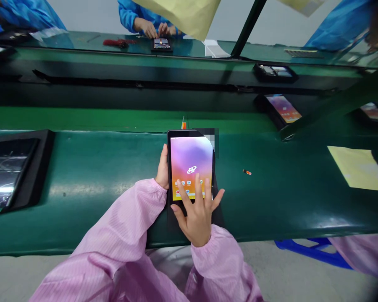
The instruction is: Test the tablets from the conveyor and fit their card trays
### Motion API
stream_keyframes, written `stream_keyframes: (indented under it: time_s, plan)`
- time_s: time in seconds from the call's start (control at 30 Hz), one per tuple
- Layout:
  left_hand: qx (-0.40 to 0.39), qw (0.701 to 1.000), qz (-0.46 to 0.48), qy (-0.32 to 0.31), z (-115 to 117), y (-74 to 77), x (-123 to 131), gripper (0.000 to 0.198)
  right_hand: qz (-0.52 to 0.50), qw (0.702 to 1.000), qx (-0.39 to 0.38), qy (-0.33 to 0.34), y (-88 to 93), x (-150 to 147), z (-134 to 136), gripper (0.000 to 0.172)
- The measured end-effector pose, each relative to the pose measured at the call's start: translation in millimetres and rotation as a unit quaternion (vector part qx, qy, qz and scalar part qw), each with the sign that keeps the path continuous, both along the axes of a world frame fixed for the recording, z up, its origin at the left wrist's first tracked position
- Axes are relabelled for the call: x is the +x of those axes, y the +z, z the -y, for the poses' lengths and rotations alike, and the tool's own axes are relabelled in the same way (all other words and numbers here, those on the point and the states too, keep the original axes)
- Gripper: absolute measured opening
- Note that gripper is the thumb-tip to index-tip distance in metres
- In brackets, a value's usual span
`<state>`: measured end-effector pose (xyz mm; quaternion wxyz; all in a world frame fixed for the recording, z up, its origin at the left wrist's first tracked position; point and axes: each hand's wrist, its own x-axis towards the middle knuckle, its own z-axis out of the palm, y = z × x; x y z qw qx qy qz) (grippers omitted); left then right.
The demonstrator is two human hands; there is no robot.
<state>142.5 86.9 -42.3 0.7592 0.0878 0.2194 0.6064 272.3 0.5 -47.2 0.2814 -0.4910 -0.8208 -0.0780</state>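
Observation:
A tablet (pixel 191 153) with a lit purple-to-orange home screen is in front of me, its top edge pointing away. My left hand (pixel 163 171) grips the left side of it; the thumb shows along the edge and the other fingers are hidden behind. Over the lower half of the screen, my right hand (pixel 198 216) is spread, fingers apart and holding nothing. Whether its fingertips touch the glass I cannot tell. Part of a dark pad (pixel 219 212) shows below the tablet. A blurred patch covers the tablet's top right corner.
On the green bench (pixel 113 155), a film-covered tablet (pixel 11 167) rests on a black pad at left. To the right are a small orange-black piece (pixel 247 172) and yellow paper (pixel 360 167). Another lit tablet (pixel 283 108) sits behind. Across the bench, a blue-sleeved person handles a device (pixel 161 44).

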Motion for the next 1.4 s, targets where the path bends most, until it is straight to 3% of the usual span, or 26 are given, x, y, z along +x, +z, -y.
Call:
stream_keyframes:
  time_s: [0.3,0.47,0.67,0.8,1.0,1.1,1.2,1.4]
  plan:
    - [-0.013,1.000,-0.012,0.021,-0.4,-0.4,0.6,0.066,-0.013,0.998,-0.022,-0.058,3.5,19.6,-16.7,0.044]
    - [-0.009,1.000,-0.012,0.024,0.5,0.9,1.8,0.063,-0.039,0.992,0.007,-0.119,1.3,32.1,-19.4,0.051]
    - [-0.015,1.000,-0.005,0.010,0.8,4.8,2.3,0.066,-0.015,0.998,-0.026,-0.063,0.5,11.9,-8.7,0.059]
    - [-0.015,1.000,-0.007,-0.013,0.0,4.4,1.8,0.069,-0.010,1.000,-0.003,0.013,-1.1,5.3,-0.9,0.050]
    - [-0.003,1.000,0.012,-0.028,-0.3,2.7,1.4,0.072,-0.045,0.996,-0.020,-0.079,-0.6,12.2,-6.0,0.058]
    - [-0.004,1.000,0.005,-0.026,-0.2,1.8,1.1,0.071,-0.014,0.998,-0.039,-0.037,-1.5,7.8,-4.3,0.060]
    - [0.003,1.000,-0.013,-0.002,-0.9,-0.3,0.7,0.067,0.000,0.999,-0.019,0.027,-2.8,5.5,0.0,0.051]
    - [0.000,1.000,0.011,-0.019,-1.1,-0.6,1.6,0.069,-0.042,0.998,-0.005,-0.049,-3.2,18.4,0.7,0.053]
